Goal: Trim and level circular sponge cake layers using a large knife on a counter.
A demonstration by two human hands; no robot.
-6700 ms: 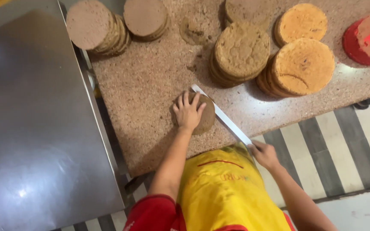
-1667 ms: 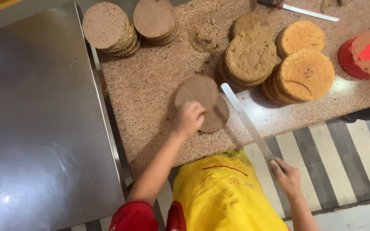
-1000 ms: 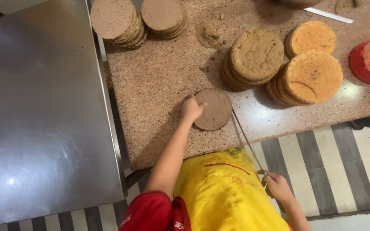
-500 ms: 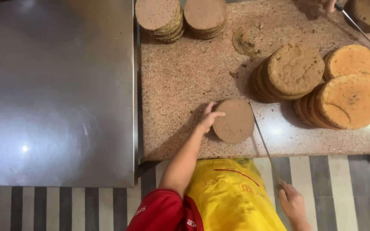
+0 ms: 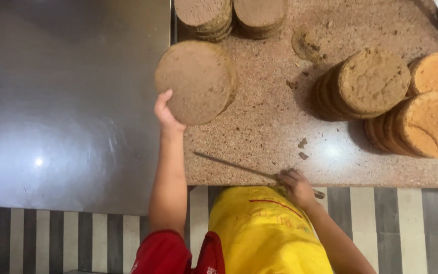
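At the counter's left edge, I see the left hand (image 5: 166,112) holding a round brown cake layer (image 5: 197,82), fingers curled on its lower left rim. I see the layer raised and tilted, its flat face toward the camera, over the seam between the steel table (image 5: 67,101) and the speckled counter (image 5: 269,127). The left forearm runs straight up from the red sleeve (image 5: 163,253) to the hand, nearly vertical in the view.

My right hand (image 5: 296,186) sits at the counter's near edge, closed around the handle of a long knife (image 5: 234,165). The blade lies flat on the counter and points left, toward the left forearm, well below the layer and apart from it. The right forearm angles in from the lower right, over the yellow apron (image 5: 267,233).

Further out, two short stacks of brown layers (image 5: 204,15) stand at the far edge, just above the held one. To the right, a leaning stack of brown cakes (image 5: 366,83) rests against a stack of golden cakes (image 5: 429,124). Crumbs (image 5: 302,147) lie scattered between the knife and those stacks. Below the counter I see a striped floor (image 5: 51,238).
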